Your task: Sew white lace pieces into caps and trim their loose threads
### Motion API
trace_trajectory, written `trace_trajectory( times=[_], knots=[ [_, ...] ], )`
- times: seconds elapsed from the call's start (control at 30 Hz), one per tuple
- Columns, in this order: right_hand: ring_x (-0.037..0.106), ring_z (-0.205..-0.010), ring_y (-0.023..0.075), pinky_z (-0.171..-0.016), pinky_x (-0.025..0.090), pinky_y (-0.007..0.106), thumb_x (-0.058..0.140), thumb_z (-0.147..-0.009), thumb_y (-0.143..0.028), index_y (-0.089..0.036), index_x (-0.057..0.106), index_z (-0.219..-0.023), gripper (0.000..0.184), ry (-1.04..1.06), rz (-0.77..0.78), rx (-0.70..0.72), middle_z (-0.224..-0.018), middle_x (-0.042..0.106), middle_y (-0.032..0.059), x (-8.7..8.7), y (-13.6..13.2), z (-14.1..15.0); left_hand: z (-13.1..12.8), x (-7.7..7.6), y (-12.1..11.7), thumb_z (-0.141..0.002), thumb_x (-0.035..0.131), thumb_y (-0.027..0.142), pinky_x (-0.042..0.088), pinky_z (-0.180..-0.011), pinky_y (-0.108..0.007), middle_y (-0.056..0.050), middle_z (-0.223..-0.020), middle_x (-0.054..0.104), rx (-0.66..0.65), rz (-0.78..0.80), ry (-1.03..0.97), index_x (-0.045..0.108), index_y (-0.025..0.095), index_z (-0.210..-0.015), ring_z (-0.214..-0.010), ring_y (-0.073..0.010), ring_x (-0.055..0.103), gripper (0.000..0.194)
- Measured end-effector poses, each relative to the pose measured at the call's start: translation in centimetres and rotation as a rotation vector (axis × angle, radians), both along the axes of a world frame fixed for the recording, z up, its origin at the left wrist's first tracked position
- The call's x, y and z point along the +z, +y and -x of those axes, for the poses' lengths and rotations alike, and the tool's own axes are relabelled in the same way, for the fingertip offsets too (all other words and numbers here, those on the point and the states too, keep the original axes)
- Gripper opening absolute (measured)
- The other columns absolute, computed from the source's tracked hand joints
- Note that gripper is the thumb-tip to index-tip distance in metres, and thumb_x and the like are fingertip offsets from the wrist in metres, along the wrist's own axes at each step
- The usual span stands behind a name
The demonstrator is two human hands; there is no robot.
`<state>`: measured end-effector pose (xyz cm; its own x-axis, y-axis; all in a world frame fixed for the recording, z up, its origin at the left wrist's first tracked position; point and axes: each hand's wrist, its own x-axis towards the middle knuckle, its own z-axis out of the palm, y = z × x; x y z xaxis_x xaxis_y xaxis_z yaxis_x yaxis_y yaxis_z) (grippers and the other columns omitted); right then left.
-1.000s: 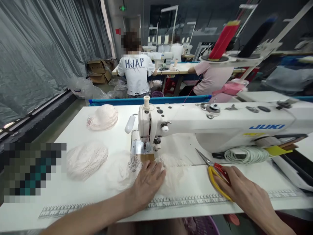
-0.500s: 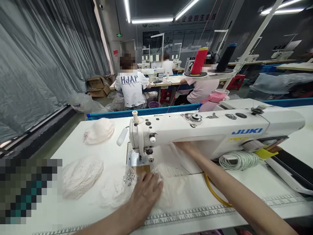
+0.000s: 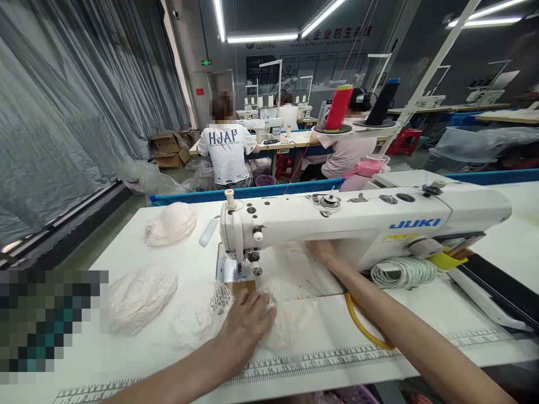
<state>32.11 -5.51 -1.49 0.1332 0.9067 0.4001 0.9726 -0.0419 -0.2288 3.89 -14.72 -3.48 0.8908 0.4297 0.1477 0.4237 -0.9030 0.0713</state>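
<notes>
My left hand (image 3: 246, 325) lies palm down on a white lace piece (image 3: 290, 320), just in front of the presser foot of the white sewing machine (image 3: 303, 219). Its fingers are slightly bent and rest against a brown patch (image 3: 241, 287) by the needle plate; the lace spreads out on both sides of the hand. My right hand (image 3: 322, 251) reaches under the machine's arm, where its fingers are hidden. Two bundled white lace pieces, one nearer (image 3: 143, 297) and one farther (image 3: 170, 224), lie to the left on the table.
A printed ruler (image 3: 303, 362) runs along the table's front edge. Right of the needle are a coiled pale cord (image 3: 404, 273) and a yellow tube (image 3: 364, 325). Red (image 3: 339, 109) and black (image 3: 383, 104) thread cones stand behind the machine. Co-workers sit farther back.
The view has shifted slightly, so the machine sits a little further left. Both hands keep nearly the same places, the left on the lace and the right under the machine's arm.
</notes>
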Motion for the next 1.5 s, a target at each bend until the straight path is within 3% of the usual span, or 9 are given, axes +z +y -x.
trace_trajectory(
  times=[0.27, 0.6, 0.8, 0.97, 1.17, 1.27, 1.37, 1.43, 1.5],
  knots=[
    [0.059, -0.093, 0.0174, -0.079, 0.051, 0.038, 0.052, -0.09, -0.033, -0.016, 0.055, -0.111, 0.028, -0.026, 0.147, -0.055, -0.11, 0.058, 0.0068, -0.7, -3.5, 0.2, -1.3, 2.3, 0.4, -0.08, 0.043, -0.004, 0.041, -0.083, -0.039, -0.009, -0.111, 0.059, 0.048, 0.008, -0.02, 0.055, 0.018, -0.108, -0.095, -0.0211, 0.055, 0.038],
    [0.058, -0.096, 0.0186, -0.081, 0.05, 0.039, 0.052, -0.089, -0.032, -0.017, 0.054, -0.114, 0.029, -0.04, 0.197, -0.076, -0.115, 0.056, 0.0073, -1.2, -1.6, 0.9, -0.7, 2.3, 0.2, -0.066, 0.033, -0.014, 0.041, -0.089, -0.043, -0.012, -0.121, 0.054, 0.019, -0.151, -0.178, 0.049, 0.015, -0.117, -0.108, -0.0235, 0.052, 0.061],
    [0.06, -0.088, 0.0165, -0.075, 0.052, 0.036, 0.051, -0.09, -0.031, -0.015, 0.055, -0.11, 0.026, -0.077, 0.161, -0.013, -0.107, 0.059, 0.0065, -1.4, -3.4, 1.0, -8.1, 3.7, 4.0, -0.069, 0.037, -0.008, 0.033, -0.101, -0.041, -0.016, -0.129, 0.047, 0.037, -0.022, 0.013, 0.046, 0.008, -0.119, -0.121, -0.0241, 0.042, 0.054],
    [0.062, -0.085, 0.0198, -0.066, 0.051, 0.031, 0.034, -0.091, -0.015, -0.015, 0.058, -0.1, 0.026, -0.074, 0.015, 0.13, -0.102, 0.063, 0.0116, 0.7, -8.2, 0.2, -14.0, 2.3, 9.1, -0.086, 0.03, 0.003, 0.037, -0.096, -0.046, -0.019, -0.118, 0.054, 0.217, 0.143, 0.033, 0.048, 0.006, -0.118, -0.116, -0.0278, 0.047, 0.037],
    [0.057, -0.107, 0.0206, -0.086, 0.049, 0.036, 0.037, -0.09, -0.014, -0.021, 0.057, -0.098, 0.023, 0.059, -0.311, 0.314, -0.115, 0.06, 0.0118, 4.2, -17.7, -1.6, -14.4, 2.3, 10.0, -0.086, 0.032, 0.004, 0.029, -0.098, -0.054, -0.021, -0.122, 0.051, 0.257, 0.348, -0.035, 0.047, 0.008, -0.12, -0.119, -0.031, 0.043, 0.037],
    [0.059, -0.105, 0.0213, -0.083, 0.051, 0.038, 0.043, -0.084, -0.005, -0.022, 0.057, -0.1, 0.027, 0.215, -0.487, 0.426, -0.113, 0.062, 0.0099, 5.0, -21.0, -0.8, -13.8, 3.9, 7.8, -0.091, 0.033, 0.016, 0.024, -0.103, -0.051, -0.019, -0.131, 0.046, 0.181, 0.483, -0.113, 0.047, 0.011, -0.123, -0.125, -0.03, 0.037, 0.036],
    [0.06, -0.101, 0.0208, -0.081, 0.052, 0.036, 0.044, -0.082, -0.001, -0.022, 0.059, -0.097, 0.03, 0.389, -0.574, 0.443, -0.109, 0.063, 0.0085, 5.2, -23.0, 0.8, -12.8, 5.3, 4.0, -0.097, 0.017, 0.04, 0.036, -0.096, -0.036, -0.013, -0.127, 0.052, 0.048, 0.728, -0.186, 0.042, 0.016, -0.13, -0.116, -0.0214, 0.049, 0.048],
    [0.06, -0.1, 0.0205, -0.08, 0.052, 0.035, 0.045, -0.081, 0.0, -0.023, 0.06, -0.096, 0.031, 0.462, -0.593, 0.445, -0.107, 0.064, 0.0076, 5.2, -24.2, 1.9, -11.8, 5.9, 1.3, -0.092, 0.016, 0.057, 0.042, -0.085, -0.032, -0.015, -0.118, 0.058, -0.022, 1.162, -0.304, 0.042, 0.014, -0.13, -0.104, -0.0201, 0.058, 0.063],
    [0.061, -0.098, 0.0206, -0.079, 0.052, 0.035, 0.045, -0.081, 0.0, -0.023, 0.061, -0.095, 0.031, 0.491, -0.609, 0.454, -0.105, 0.064, 0.0072, 5.3, -25.3, 2.8, -10.5, 6.1, -1.0, -0.081, 0.04, 0.067, 0.043, -0.078, -0.03, -0.014, -0.102, 0.063, -0.014, 1.604, -0.442, 0.053, 0.01, -0.117, -0.089, -0.0192, 0.062, 0.069]
  ],
)
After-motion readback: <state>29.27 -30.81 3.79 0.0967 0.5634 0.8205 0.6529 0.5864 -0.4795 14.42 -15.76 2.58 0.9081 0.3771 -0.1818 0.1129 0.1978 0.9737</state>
